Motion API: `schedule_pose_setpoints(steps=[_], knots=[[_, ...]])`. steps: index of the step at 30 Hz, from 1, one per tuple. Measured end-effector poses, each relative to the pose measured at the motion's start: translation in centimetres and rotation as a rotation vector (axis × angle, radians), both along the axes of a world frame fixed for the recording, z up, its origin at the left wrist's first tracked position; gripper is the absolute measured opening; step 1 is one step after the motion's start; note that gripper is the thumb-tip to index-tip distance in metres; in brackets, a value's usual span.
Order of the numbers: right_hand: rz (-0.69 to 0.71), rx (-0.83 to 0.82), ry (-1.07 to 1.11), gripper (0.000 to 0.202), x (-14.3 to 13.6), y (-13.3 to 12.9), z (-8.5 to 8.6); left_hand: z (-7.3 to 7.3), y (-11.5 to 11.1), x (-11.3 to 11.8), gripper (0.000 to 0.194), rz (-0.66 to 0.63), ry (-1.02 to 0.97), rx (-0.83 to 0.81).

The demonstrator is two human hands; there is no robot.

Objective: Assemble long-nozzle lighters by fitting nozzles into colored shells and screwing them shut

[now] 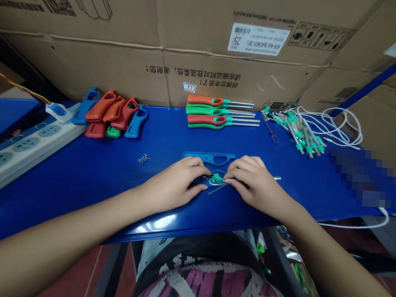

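Note:
My left hand (184, 181) and my right hand (255, 182) meet over a partly built gas lighter. Its green trigger piece (217, 177) and thin white wires show between my fingertips, and a metal tube end (277, 178) sticks out beyond my right hand. Both hands are closed in a pinch, the left at the dark end of the inner parts, the right at the tube side. Most of the lower casing is hidden by my fingers. Just behind lies a blue handle half-shell (209, 158), its inside facing up. A thin grey rod (216, 189) rests in front of the trigger.
Small screws (144, 158) lie left of my hands. Coloured handle shells (108, 113) are heaped at the back left beside a white power strip (31, 150). Assembled lighters (205, 121) lie at the back, with a screwdriver (273, 136), metal-tube assemblies (304, 135) and white cable (352, 125) rightward.

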State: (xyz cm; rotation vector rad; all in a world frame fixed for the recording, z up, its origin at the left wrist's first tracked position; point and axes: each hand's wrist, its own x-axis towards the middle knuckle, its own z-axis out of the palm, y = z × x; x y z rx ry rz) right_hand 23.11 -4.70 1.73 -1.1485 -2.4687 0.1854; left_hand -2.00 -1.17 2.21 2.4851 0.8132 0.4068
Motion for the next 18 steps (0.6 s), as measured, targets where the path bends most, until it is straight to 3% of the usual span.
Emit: schedule_pose_setpoints(steps=[6, 18], knots=[[0.034, 0.1, -0.051, 0.014, -0.15, -0.39, -0.07, 0.21, -0.09, 0.08, 0.026, 0.003, 0.0, 0.003], [0.038, 0.062, -0.004, 0.013, -0.21, -0.27, -0.51, 0.2, -0.11, 0.22, 0.025, 0.026, -0.006, -0.031]])
